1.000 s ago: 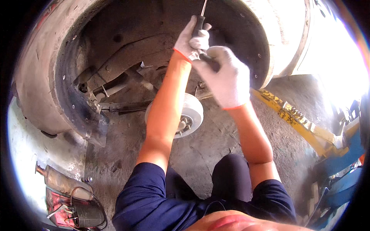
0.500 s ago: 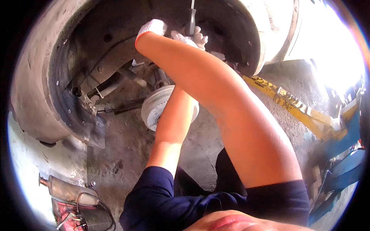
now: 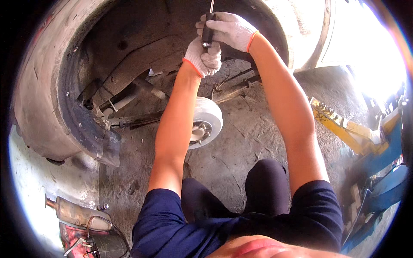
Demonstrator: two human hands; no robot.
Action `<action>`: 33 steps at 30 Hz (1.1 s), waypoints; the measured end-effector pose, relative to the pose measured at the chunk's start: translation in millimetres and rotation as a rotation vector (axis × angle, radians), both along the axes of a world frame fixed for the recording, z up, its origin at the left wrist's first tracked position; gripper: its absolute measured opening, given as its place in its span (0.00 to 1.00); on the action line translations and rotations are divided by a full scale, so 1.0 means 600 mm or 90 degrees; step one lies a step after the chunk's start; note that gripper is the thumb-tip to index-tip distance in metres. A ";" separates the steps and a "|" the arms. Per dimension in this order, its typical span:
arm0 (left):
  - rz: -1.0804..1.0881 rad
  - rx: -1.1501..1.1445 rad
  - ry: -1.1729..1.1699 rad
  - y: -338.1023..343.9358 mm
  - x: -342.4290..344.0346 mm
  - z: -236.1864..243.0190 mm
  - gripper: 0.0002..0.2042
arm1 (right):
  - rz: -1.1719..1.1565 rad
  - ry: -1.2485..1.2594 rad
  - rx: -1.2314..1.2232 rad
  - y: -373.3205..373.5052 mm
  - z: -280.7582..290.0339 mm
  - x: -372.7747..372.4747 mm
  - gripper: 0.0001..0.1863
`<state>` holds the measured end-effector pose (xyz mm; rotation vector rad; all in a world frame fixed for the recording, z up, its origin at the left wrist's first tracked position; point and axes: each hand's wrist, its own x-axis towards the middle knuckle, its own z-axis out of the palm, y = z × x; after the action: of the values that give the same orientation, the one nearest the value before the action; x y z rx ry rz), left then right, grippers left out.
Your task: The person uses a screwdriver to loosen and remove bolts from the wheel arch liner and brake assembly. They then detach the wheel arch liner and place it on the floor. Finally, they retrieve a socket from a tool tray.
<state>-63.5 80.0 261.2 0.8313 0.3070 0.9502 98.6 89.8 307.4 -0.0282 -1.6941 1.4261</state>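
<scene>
Both arms are stretched up at the dark wheel arch (image 3: pixel 146 28); the right hand (image 3: pixel 230 29) has its gloved fingers closed around the black handle (image 3: pixel 208 32) of a screwdriver-like tool, right at the top of the view; just below, the left hand (image 3: pixel 204 58) is curled into a fist by the handle's butt, and whether it grips anything, I can't tell; the metal shaft (image 3: pixel 212 6) runs up out of the picture, so its tip is hidden!

As for progress: the grey brake drum (image 3: pixel 213 122) is bare, studs showing, no wheel mounted on it, so that much looks done; work at the tool's tip seems under way rather than finished, though how much remains can't be judged; over on the right, the yellow lift arm (image 3: pixel 340 124) stands well apart from both hands.
</scene>
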 end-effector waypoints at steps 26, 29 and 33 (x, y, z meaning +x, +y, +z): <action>1.284 0.727 0.665 -0.001 0.036 -0.056 0.24 | -0.711 -0.194 0.282 0.008 0.014 -0.059 0.35; 1.124 0.435 0.575 -0.004 0.094 -0.016 0.20 | -0.739 -0.182 0.309 0.040 0.009 -0.051 0.32; 0.771 0.335 -0.036 0.002 0.078 -0.009 0.29 | -0.459 -0.134 0.310 0.005 0.031 -0.034 0.27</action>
<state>-16.6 81.4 255.8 1.0901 0.5382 2.2472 78.0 92.7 325.7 -0.4806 -1.8897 0.4800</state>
